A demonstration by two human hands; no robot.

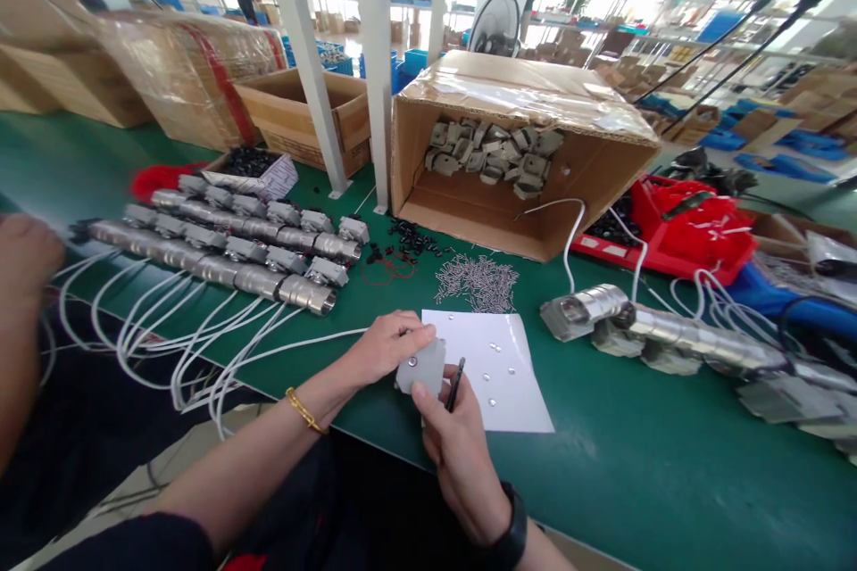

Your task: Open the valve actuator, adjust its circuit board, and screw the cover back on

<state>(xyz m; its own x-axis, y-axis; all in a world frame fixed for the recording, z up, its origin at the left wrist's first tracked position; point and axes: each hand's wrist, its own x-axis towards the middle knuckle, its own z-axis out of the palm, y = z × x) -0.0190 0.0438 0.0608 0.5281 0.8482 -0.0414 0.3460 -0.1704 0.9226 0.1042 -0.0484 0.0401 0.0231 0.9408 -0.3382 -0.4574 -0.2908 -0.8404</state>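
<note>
**Observer:** Grey plastic cover (420, 366) sits between your two hands, just above the near edge of the white paper sheet (499, 370). Your left hand (385, 346) pinches its upper left corner, fingers closed on it. Your right hand (455, 442) props it from below with the thumb, while the other fingers clamp a thin black tool (455, 384).

**Operator:** How should it handle?

**Observer:** Light and stiff, by the look of it: moulded plastic, one small metal dot on the face. Likely smooth, so hold it by the edges as you do now, not by the flat face. The small silver parts (494, 373) scattered on the sheet look far fiddlier; they could roll or skate off.

**Operator:** Containers?

**Observer:** Big cardboard box (495, 205) lies on its side, mouth toward you, with a heap of grey plastic pieces (492, 156) piled at the back. An open carton (295, 111) stands behind the post; contents hidden. A small tray (251, 165) holds black bits. The red bin (669, 241) on your right holds red bags and more black bits.

**Operator:** Loose on the green table (636, 446)?

**Observer:** Pile of small metal pins (477, 281), black caps (408, 241), rows of metal cylinders (228, 250) with white cables (201, 339). Another person's hand (23, 254) rests at the far left.
</note>
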